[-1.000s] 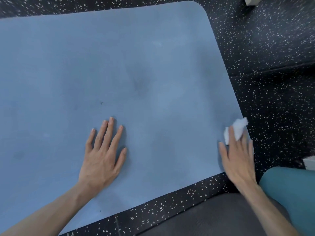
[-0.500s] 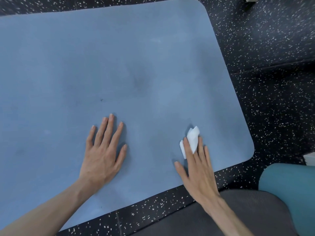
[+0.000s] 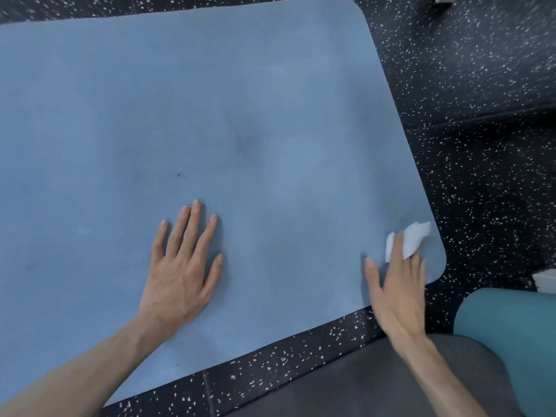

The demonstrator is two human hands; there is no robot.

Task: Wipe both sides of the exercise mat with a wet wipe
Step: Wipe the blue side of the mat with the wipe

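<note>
Right hand (image 3: 398,291), at the lower right of the frame, presses a crumpled white wet wipe (image 3: 410,240) under straight fingers onto the blue exercise mat (image 3: 210,115), close to its rounded lower-right corner. My left hand (image 3: 183,272) lies flat at lower centre, fingers spread wide, holding nothing. I see the mat lying flat on the speckled black floor (image 3: 481,100) and filling most of the frame.

There is no text, label, brand, number or sign to read on any surface in this view.
</note>
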